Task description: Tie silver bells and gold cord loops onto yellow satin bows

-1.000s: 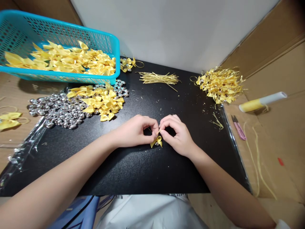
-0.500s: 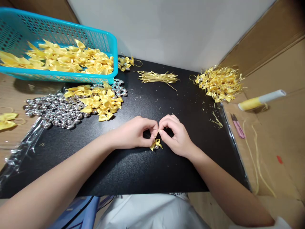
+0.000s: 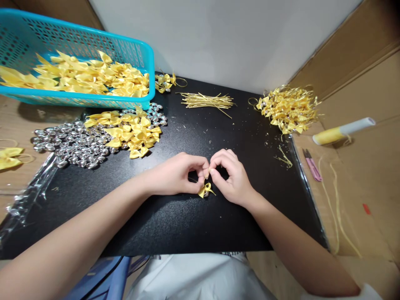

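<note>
Yellow bow [image 3: 206,190], with a silvery bead showing at its middle, sits low on the black tabletop [image 3: 175,227], just under the person's fingertips. On its near side the board is bare down to the edge. The left hand [image 3: 178,174] curls in from one side, thumb and forefinger bent into a ring, the thumb's tip against the bow. Facing it, the right hand [image 3: 230,177] has thumb and forefinger drawn together in a pinch (what lies between those tips is too small for me to tell).

Farther off to the right lie pink-handled snips [image 3: 312,166]; to the left, silver beads [image 3: 75,146] spread in a heap, with loose bows [image 3: 134,133] partly over them. Beyond are a tangle of bows with gold loops [image 3: 289,110], a bundle of gold ties [image 3: 206,101] and a turquoise basket [image 3: 93,99] holding many more bows, all before a pale wall [image 3: 225,41].
</note>
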Demonstrator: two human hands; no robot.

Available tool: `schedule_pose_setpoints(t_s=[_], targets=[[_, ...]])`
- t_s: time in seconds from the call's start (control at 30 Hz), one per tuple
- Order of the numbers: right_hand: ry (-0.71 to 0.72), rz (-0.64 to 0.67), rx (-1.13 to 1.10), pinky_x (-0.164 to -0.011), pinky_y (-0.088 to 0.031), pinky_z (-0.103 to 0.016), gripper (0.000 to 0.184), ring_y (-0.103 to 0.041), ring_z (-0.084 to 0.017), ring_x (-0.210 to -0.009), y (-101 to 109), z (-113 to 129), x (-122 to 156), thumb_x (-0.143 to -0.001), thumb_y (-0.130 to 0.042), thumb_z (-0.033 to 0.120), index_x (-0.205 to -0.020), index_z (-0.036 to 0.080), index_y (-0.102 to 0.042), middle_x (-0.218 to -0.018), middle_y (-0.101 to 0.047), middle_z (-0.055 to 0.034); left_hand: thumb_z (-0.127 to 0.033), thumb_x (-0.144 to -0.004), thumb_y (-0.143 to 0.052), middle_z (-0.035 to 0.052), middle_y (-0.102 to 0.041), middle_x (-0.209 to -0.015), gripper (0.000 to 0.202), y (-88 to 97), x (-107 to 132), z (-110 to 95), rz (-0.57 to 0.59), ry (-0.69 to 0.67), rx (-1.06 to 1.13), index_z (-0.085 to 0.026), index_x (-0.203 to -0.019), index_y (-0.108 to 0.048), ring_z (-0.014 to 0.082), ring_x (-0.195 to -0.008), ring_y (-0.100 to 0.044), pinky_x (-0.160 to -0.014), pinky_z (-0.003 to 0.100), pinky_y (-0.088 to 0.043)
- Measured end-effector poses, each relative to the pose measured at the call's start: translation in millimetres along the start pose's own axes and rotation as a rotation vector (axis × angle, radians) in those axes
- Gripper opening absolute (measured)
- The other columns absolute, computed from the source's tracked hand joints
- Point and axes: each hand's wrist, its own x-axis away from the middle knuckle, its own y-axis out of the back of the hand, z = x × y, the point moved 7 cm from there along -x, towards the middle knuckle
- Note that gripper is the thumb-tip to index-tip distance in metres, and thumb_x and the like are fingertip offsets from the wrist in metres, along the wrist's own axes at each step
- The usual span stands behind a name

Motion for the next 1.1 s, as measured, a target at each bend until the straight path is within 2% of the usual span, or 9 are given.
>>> schedule_pose_setpoints(t_s=[0.17,0.33,0.43,0.57,0.63,0.77,0.83,1.0,1.1], targets=[[-0.061,0.0,-0.075,-0.082,-0.041,-0.037,0.008,-0.056,-0.018,-0.084,5.7,-5.7,-1.8,-0.086,-0.055,0.021,-0.078,0.021,-0.056,-0.084,-0.064,-0.0022,-0.007,-0.073,-0.06,-0.0045,-0.068,-0.074,0.023,1.6,1.1,7.9,-0.033,0.041,0.087,-0.019,-0.087,-0.047,0.0099,-0.068,-0.061,-0.071,0.022,-0.047],[-0.197,0.009,-0.286,-0.078,-0.048,-0.034,0.002,-0.061,-0.017,-0.08,12.0,-18.0,0.1,-0.082,-0.06,0.022,-0.082,0.02,-0.061,-0.084,-0.067,-0.0035,-0.009,-0.075,-0.062,-0.0036,-0.069,-0.075,0.03,4.1,1.4,13.5,-0.083,0.057,0.171,-0.022,-0.086,-0.037,0.0115,-0.07,-0.063,-0.072,0.026,-0.048],[-0.251,0.094,-0.507,-0.081,-0.05,-0.035,0.012,-0.065,-0.019,-0.084,7.9,-23.3,1.6,-0.081,-0.06,0.022,-0.091,0.019,-0.063,-0.092,-0.071,-0.0056,-0.009,-0.075,-0.062,-0.0034,-0.068,-0.075,0.032,4.2,0.9,13.7,-0.093,0.047,0.176,-0.022,-0.085,-0.035,0.0115,-0.071,-0.063,-0.072,0.026,-0.048],[-0.345,0.155,-0.689,-0.071,-0.051,-0.034,0.024,-0.066,-0.017,-0.074,4.9,-28.2,3.4,-0.089,-0.044,0.029,-0.098,0.018,-0.063,-0.095,-0.072,-0.0076,-0.01,-0.074,-0.062,-0.0035,-0.068,-0.075,0.034,3.8,0.5,13.7,-0.093,0.044,0.163,-0.023,-0.082,-0.032,0.0107,-0.07,-0.061,-0.072,0.026,-0.048],[-0.295,0.155,-0.534,-0.071,-0.05,-0.033,0.022,-0.064,-0.017,-0.075,8.2,-23.1,2.0,-0.09,-0.045,0.029,-0.1,0.019,-0.062,-0.096,-0.071,-0.0066,-0.01,-0.074,-0.062,-0.0039,-0.067,-0.075,0.034,3.8,0.6,13.5,-0.093,0.046,0.16,-0.023,-0.081,-0.031,0.0105,-0.069,-0.06,-0.071,0.026,-0.048],[-0.014,0.287,0.038,-0.075,-0.041,-0.033,0.009,-0.055,-0.017,-0.078,1.9,1.0,1.0,-0.09,-0.053,0.023,-0.092,0.02,-0.061,-0.083,-0.065,-0.0032,-0.012,-0.073,-0.062,-0.0043,-0.066,-0.075,0.033,5.0,0.9,12.4,-0.106,0.045,0.14,-0.023,-0.081,-0.032,0.0104,-0.069,-0.059,-0.069,0.025,-0.047],[0.067,0.331,0.215,-0.074,-0.036,-0.034,0.018,-0.049,-0.017,-0.074,-4.0,5.3,2.4,-0.095,-0.047,0.024,-0.081,0.02,-0.057,-0.075,-0.06,-0.0023,-0.011,-0.073,-0.061,-0.0047,-0.066,-0.074,0.033,5.1,0.8,11.3,-0.109,0.037,0.133,-0.023,-0.08,-0.031,0.0101,-0.068,-0.059,-0.069,0.024,-0.047],[0.05,0.31,0.194,-0.069,-0.031,-0.032,0.036,-0.04,-0.014,-0.062,-7.2,-0.9,2.1,-0.098,-0.037,0.025,-0.063,0.02,-0.038,-0.061,-0.048,0.0013,-0.012,-0.073,-0.06,-0.0051,-0.065,-0.073,0.031,4.5,0.5,9.8,-0.108,0.029,0.072,-0.023,-0.079,-0.031,0.0098,-0.066,-0.058,-0.066,0.023,-0.045],[0.013,0.306,0.128,-0.071,-0.031,-0.032,0.033,-0.044,-0.015,-0.067,-5.2,-3.5,1.5,-0.099,-0.037,0.027,-0.067,0.02,-0.041,-0.066,-0.05,0.0012,-0.011,-0.073,-0.06,-0.0054,-0.066,-0.073,0.031,4.8,0.7,9.1,-0.115,0.023,0.039,-0.023,-0.079,-0.031,0.009,-0.065,-0.056,-0.065,0.022,-0.043]])
